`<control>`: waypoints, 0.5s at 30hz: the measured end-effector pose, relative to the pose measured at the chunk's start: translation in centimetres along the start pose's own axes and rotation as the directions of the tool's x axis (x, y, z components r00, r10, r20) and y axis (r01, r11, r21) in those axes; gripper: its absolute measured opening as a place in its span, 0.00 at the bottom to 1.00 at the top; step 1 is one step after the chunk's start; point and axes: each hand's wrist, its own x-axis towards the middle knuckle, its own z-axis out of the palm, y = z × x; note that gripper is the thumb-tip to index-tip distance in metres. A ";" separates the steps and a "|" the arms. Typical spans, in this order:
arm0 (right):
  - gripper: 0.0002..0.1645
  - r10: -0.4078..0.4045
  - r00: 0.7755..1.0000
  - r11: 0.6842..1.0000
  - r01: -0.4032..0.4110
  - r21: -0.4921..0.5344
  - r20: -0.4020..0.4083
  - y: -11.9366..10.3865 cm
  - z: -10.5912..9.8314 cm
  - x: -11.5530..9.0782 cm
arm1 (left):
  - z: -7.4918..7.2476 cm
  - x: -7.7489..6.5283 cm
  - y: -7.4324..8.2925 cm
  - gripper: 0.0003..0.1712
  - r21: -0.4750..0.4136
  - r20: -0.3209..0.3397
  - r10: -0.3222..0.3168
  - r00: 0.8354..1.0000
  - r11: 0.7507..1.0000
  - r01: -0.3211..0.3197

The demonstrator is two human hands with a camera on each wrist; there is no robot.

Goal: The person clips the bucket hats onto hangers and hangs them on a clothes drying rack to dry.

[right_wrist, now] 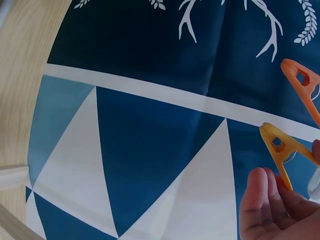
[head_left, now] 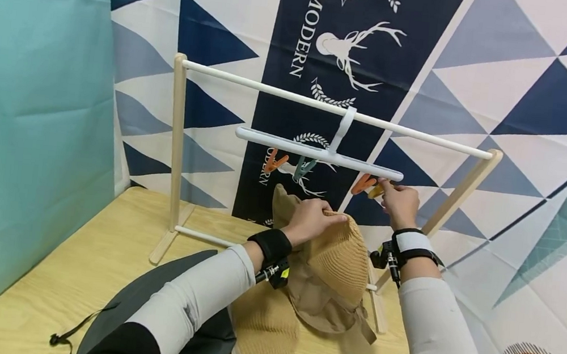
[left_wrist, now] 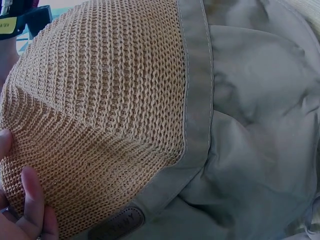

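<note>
My left hand [head_left: 307, 222] grips the crown of a tan knitted sun hat [head_left: 339, 256] and holds it up below a white clip hanger [head_left: 286, 146]. The hat's beige cloth brim [left_wrist: 260, 115] hangs down in soft folds, and a small dark label [left_wrist: 122, 222] sits on its band. My right hand [head_left: 400, 202] pinches a yellow clothes peg [right_wrist: 280, 142] at the hanger's right end, thumb and fingers on its handles. Just left of it hangs an orange peg [head_left: 363, 184]. Another orange peg [head_left: 274, 162] and a green peg [head_left: 304, 169] hang further left.
The hanger hooks over the white top rail [head_left: 261, 86] of a wooden rack [head_left: 176, 144] on the wooden table [head_left: 124, 230]. Beneath my left arm lie a dark grey item [head_left: 150, 278] with a black cord [head_left: 82, 323] and another tan knitted piece [head_left: 269, 329]. A patterned cloth backdrop hangs behind.
</note>
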 end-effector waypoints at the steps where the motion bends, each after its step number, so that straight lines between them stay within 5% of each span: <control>1: 0.35 -0.003 1.000 1.000 0.003 0.004 -0.003 0.0 -0.2 -0.1 | 0.0 0.0 0.0 0.23 -0.012 -0.004 -0.006 1.000 1.000 0.006; 9: 0.32 -0.005 0.999 0.996 0.001 0.084 0.048 -0.1 -1.2 -0.5 | 0.3 0.2 0.3 0.27 -0.065 -0.054 -0.018 0.998 0.998 0.015; 15: 0.32 0.029 0.997 0.999 -0.032 0.032 0.076 0.2 -2.7 -1.2 | 1.4 0.1 0.7 0.32 -0.006 -0.001 -0.016 1.000 1.000 0.016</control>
